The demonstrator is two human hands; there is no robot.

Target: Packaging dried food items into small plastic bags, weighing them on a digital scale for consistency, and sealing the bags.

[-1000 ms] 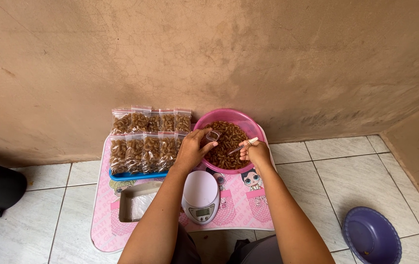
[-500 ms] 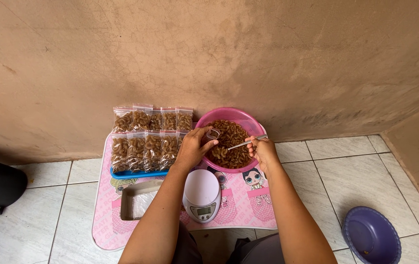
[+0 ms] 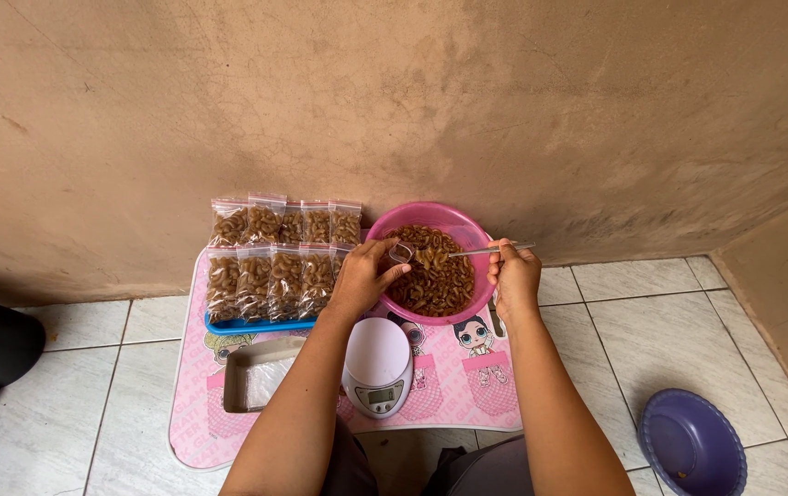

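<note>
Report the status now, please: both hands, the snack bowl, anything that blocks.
Left hand holds small clear bag over pink bowl. Right hand grips spoon, loaded with brown snacks. Nothing blocking; white scale close in front.

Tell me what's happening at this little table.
A person is scooping brown pasta-like pieces out of a pink bowl. The right hand holds a metal spoon over the bowl, while the left hand holds a small clear bag at its rim. Filled bags are lined up on the left, and a white kitchen scale sits in front.
</note>
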